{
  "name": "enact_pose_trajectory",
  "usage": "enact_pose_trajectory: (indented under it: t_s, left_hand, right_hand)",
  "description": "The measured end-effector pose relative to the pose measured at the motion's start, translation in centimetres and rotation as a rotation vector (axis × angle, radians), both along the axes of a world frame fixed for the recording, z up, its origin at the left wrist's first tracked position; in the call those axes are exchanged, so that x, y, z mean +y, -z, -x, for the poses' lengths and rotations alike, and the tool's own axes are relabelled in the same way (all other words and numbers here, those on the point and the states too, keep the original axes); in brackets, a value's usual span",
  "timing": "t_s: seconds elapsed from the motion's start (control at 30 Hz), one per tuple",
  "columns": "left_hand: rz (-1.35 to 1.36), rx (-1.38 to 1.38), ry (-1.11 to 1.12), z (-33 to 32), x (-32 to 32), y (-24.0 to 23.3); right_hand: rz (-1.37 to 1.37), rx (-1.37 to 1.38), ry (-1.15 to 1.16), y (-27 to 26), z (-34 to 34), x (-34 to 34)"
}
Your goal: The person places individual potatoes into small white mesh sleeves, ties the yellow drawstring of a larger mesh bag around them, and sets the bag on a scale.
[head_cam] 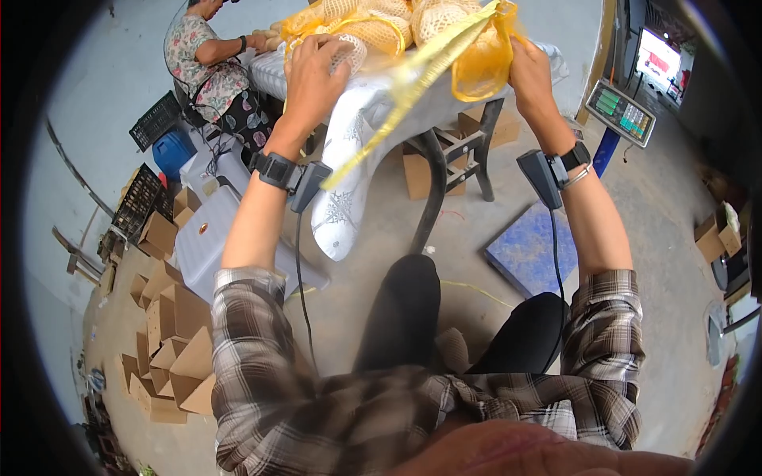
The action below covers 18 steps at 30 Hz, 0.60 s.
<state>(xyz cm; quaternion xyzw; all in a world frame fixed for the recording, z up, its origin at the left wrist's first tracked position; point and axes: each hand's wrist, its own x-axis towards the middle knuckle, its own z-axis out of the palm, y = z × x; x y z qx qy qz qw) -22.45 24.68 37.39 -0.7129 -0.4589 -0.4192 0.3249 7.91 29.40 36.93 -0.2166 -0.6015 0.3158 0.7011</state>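
Observation:
At the table's near edge, the fingers and thumb of my left hand (pixel 315 80) curve around a piece in white foam netting (pixel 351 55). My right hand (pixel 530 68) grips the side of an orange mesh bag (pixel 481 68), which hangs over the edge. A long yellow strip (pixel 411 95), partly blurred, slants from the top of that bag down past my left wrist. Behind my hands lie more foam-netted pieces (pixel 443 18) and another orange mesh bag (pixel 381 33). A patterned white tablecloth (pixel 339 208) drapes down in front of me.
A person (pixel 208 65) sits working at the table's left end. Pale plastic stool (pixel 208 238), cardboard boxes (pixel 172 357) and black crates (pixel 143 196) stand left. A scale display (pixel 622 113) and its blue platform (pixel 533 250) are right. Dark table legs (pixel 434 184) stand ahead of my knees.

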Motion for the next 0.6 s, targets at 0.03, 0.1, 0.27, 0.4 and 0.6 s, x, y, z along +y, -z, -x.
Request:
enact_pose_trajectory:
  t_s: [0.03,0.1,0.27,0.4,0.6]
  left_hand:
    - [-0.011,-0.026,0.023,0.1,0.0,-0.1]
    - [-0.006,-0.109,0.066,-0.4,-0.3,-0.1]
    - [-0.268,0.068,-0.052,-3.1,-3.2,-0.3]
    - [-0.219,0.028,0.346,-7.5,-5.2,2.3]
    - [0.627,-0.545,0.702,-11.9,-5.6,8.0]
  right_hand:
    - [0.003,-0.002,0.000,-0.1,-0.1,-0.5]
    - [0.027,0.012,0.043,0.0,-0.6,-1.5]
    - [0.069,0.087,-0.024,0.5,-1.7,-2.0]
    - [0.091,0.035,0.016,1.2,-2.8,-2.1]
    - [0.115,0.140,-0.027,1.1,-2.5,-5.8]
